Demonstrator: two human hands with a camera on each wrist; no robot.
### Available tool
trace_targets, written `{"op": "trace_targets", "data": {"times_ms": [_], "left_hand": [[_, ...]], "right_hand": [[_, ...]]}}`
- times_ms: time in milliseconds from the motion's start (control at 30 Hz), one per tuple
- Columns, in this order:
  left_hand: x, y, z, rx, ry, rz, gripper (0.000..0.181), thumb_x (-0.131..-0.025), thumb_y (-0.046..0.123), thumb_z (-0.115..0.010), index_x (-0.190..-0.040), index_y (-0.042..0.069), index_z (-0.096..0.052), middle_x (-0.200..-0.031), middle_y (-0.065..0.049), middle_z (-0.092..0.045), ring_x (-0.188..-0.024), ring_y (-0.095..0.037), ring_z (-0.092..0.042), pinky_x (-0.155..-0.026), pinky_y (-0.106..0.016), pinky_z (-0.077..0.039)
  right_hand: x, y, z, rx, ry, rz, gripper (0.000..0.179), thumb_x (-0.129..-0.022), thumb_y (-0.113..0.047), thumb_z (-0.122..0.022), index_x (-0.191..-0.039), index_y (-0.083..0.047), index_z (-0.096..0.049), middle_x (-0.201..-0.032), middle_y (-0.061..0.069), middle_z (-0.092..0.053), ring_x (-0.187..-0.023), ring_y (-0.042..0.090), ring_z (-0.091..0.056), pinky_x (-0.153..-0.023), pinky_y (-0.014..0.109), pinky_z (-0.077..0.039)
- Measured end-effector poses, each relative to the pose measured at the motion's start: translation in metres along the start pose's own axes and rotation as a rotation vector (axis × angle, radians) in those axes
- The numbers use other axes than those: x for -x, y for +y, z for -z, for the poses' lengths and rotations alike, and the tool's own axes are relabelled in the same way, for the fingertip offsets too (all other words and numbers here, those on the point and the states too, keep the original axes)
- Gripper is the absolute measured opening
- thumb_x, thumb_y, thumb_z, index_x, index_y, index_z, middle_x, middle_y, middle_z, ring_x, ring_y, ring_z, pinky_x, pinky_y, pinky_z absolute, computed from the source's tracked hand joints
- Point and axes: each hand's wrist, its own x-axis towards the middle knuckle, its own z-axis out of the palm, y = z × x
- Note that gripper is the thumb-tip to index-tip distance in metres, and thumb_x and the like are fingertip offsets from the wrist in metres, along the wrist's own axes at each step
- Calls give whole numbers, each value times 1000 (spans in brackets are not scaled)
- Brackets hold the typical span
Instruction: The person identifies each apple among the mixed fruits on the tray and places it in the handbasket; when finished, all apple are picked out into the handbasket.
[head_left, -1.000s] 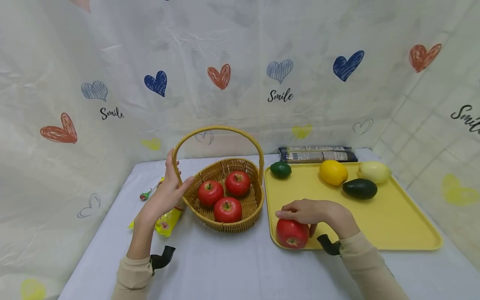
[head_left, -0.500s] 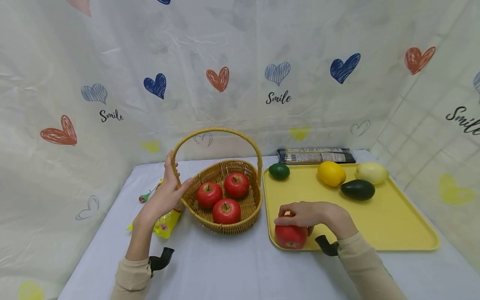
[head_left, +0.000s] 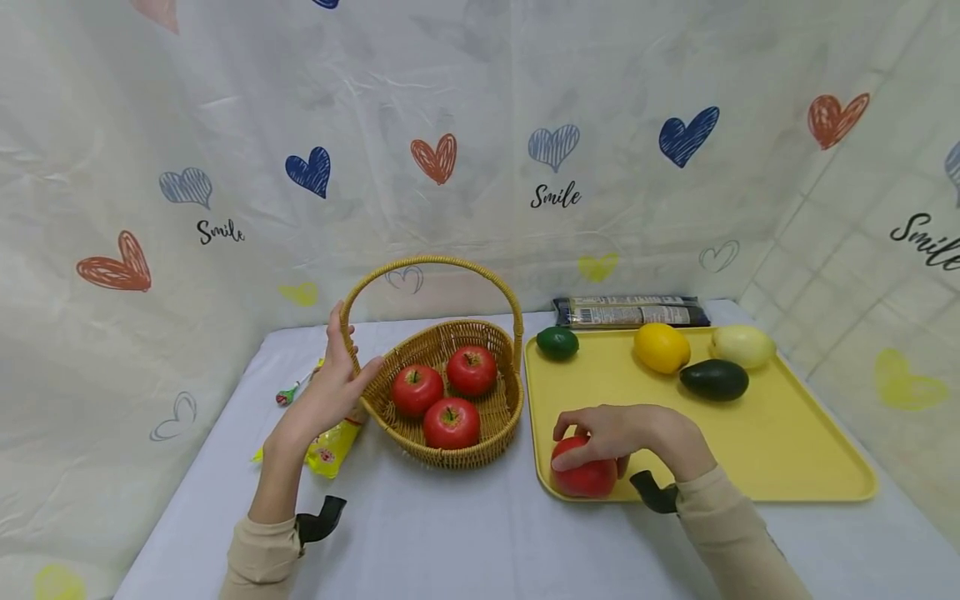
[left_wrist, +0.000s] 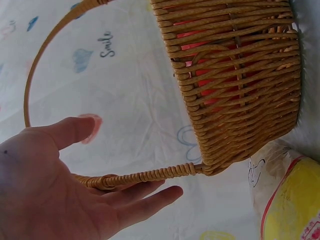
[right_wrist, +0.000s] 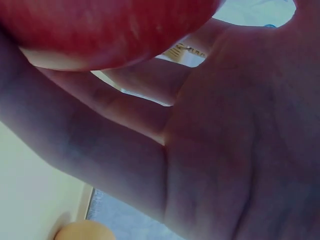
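Observation:
My left hand (head_left: 330,400) touches the left side of the wicker basket's arched handle (head_left: 431,260); in the left wrist view its fingers lie behind the handle, thumb spread away. The wicker basket (head_left: 480,454) stands on the table and bears three red apples: one at left (head_left: 417,390), one at back (head_left: 472,371) and one in front (head_left: 452,423). My right hand (head_left: 626,433) grips another red apple (head_left: 588,481) at the near left corner of the yellow tray (head_left: 765,454), fingers curled over its far side and thumb on the near side. The right wrist view shows that apple close to the palm.
A green lime-like fruit (head_left: 557,342), a yellow lemon (head_left: 662,348), a dark avocado-like fruit (head_left: 714,380) and a pale yellow-green fruit (head_left: 742,346) lie on the tray. Dark packets (head_left: 633,313) lie behind it. Left of the basket are a yellow bag (head_left: 335,446) and a lollipop (head_left: 287,396).
My right thumb has moved down over the near side of the apple, and the apple has turned so its end mark no longer shows. My left hand stays at the handle.

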Motion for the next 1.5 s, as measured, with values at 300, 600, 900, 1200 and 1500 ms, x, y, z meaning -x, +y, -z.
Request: {"op": "trace_targets", "data": {"times_ms": [300,600,900,1200,1500], "left_hand": [[2,-3,1,-12,1,7,98,-107,46,-49,-154,36,37,-170,-27,7,-146,-53,-39,-112,-66,-41],[-2,-2,0,17,-1,-19,98,-108,41,-49,-155,35,36,-170,-28,4,-152,-52,-29,-117,-67,-34],[-1,-2,0,13,-1,-13,98,-108,42,-49,-154,37,37,-170,-30,0,-151,-53,-30,-116,-67,-36],[0,-4,-2,20,-3,-13,98,-108,43,-48,-153,36,38,-168,-32,-3,-150,-56,-29,-115,-68,-36],[-3,-2,-1,23,2,-19,99,-108,35,-50,-154,35,37,-168,-32,-1,-150,-56,-29,-115,-68,-36]], "right_hand": [[5,0,0,40,-27,-20,49,-87,-49,-77,-130,-33,-61,-123,5,-59,-104,23,-58,-80,36,-61],[6,0,1,58,-12,-16,47,-87,-46,-78,-128,-31,-60,-118,4,-60,-100,22,-59,-78,38,-60],[6,-1,0,70,-16,1,46,-87,-44,-78,-127,-31,-60,-118,5,-61,-101,22,-59,-78,38,-60],[6,-1,-3,65,-21,2,41,-88,-40,-77,-123,-30,-59,-118,4,-59,-101,22,-58,-77,39,-59],[11,-6,0,111,10,37,44,-85,-41,-79,-123,-31,-59,-116,3,-59,-104,22,-57,-81,39,-59]]}}
